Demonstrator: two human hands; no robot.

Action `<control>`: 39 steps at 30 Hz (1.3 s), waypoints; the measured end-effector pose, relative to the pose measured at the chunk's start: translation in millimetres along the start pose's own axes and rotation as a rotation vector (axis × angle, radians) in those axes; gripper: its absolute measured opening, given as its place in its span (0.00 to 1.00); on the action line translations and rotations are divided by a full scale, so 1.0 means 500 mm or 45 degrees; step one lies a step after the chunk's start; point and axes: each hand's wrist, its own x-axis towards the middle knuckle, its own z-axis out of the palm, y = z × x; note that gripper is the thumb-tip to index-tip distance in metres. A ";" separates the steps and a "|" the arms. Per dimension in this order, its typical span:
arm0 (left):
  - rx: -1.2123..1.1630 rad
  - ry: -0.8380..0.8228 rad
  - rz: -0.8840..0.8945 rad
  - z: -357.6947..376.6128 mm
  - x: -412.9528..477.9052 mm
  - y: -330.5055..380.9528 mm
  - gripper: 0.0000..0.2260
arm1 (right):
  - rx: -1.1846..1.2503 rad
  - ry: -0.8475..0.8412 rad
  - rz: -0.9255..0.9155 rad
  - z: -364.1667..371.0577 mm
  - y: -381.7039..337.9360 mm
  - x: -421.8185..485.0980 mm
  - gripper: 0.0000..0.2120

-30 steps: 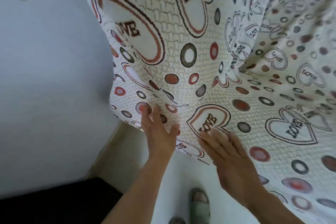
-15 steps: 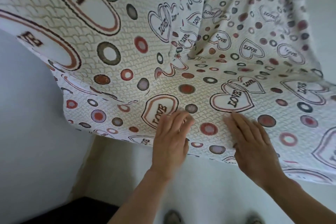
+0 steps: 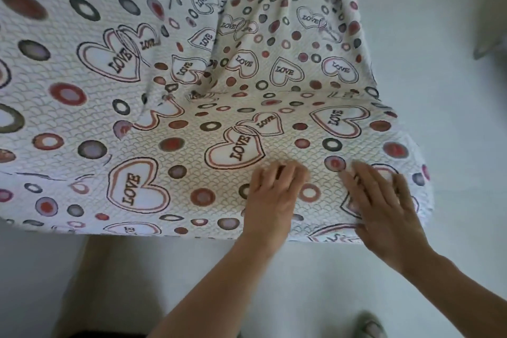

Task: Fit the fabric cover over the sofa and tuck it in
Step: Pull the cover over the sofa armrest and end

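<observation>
A white fabric cover (image 3: 175, 129) printed with "LOVE" hearts and red, grey and brown rings lies stretched over the sofa, hiding it fully. A crease runs where the back meets the seat. My left hand (image 3: 271, 197) lies flat, palm down, on the seat's front edge with fingers together. My right hand (image 3: 384, 208) lies flat beside it near the seat's right front corner, fingers spread. Neither hand grips the cloth.
Pale floor (image 3: 301, 282) runs below the seat's front edge and along the sofa's right side. A slippered foot (image 3: 370, 326) shows at the bottom right. A grey object (image 3: 491, 44) sits at the right edge. A brownish strip (image 3: 82, 282) lies at the lower left.
Both hands have slid to the right along the seat's front edge, from near the left wall toward the right corner. The view has turned with them.
</observation>
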 end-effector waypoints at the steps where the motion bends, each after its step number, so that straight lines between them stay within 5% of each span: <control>1: 0.032 0.000 -0.009 0.004 0.008 0.026 0.35 | -0.013 -0.009 0.019 0.003 0.023 -0.007 0.49; 6: 0.273 0.048 -0.056 0.021 0.041 0.110 0.21 | 0.015 0.062 -0.054 0.012 0.091 -0.004 0.37; 10: 0.370 0.127 -0.026 0.038 0.048 0.120 0.10 | 0.049 0.071 -0.162 0.009 0.094 0.004 0.41; 15: 0.277 0.012 -0.045 0.026 0.014 0.132 0.18 | 0.161 0.211 -0.267 0.023 0.100 -0.025 0.24; 19: 0.199 -0.133 -0.120 0.017 0.007 0.172 0.35 | 0.342 0.109 -0.272 0.038 0.141 -0.048 0.31; 22: 0.068 -0.105 0.000 0.025 0.036 0.226 0.37 | 0.624 0.075 0.060 0.043 0.170 -0.081 0.43; 25: -0.052 -0.120 0.076 0.045 0.103 0.264 0.31 | 1.186 -0.135 0.691 0.060 0.181 -0.095 0.56; 30: -0.223 -0.197 -0.009 0.060 0.208 0.295 0.27 | 2.040 -0.544 1.033 0.081 0.197 -0.097 0.16; 36: -0.223 -0.267 -0.100 0.075 0.249 0.323 0.30 | 1.796 -0.477 0.933 0.122 0.216 -0.106 0.08; 39: -0.195 -0.231 -0.127 0.081 0.250 0.328 0.29 | 1.626 -0.401 0.882 0.141 0.211 -0.116 0.12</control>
